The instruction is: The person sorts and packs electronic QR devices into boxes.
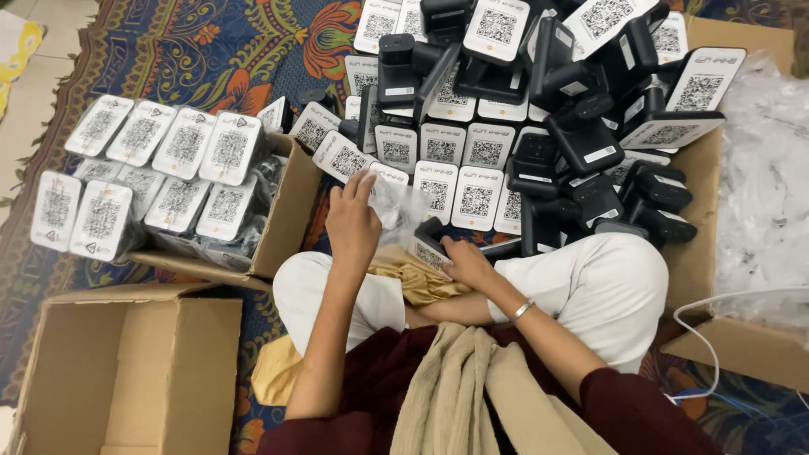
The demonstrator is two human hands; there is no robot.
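Her left hand (352, 221) pinches a clear bag (400, 206), right hand (465, 259) grips a black device (431, 240); bagged units (143, 181) fill the ten-o'clock box (286, 223), many loose devices (539, 109) remain at twelve.

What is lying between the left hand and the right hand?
In the head view, a crumpled clear plastic bag lies between the left hand and the right hand, and partly covers a black device.

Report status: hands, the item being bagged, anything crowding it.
Left hand pinching clear plastic bag. Right hand gripping black device at bag mouth. Heap of black devices crowds close ahead; bagged units fill open carton left.
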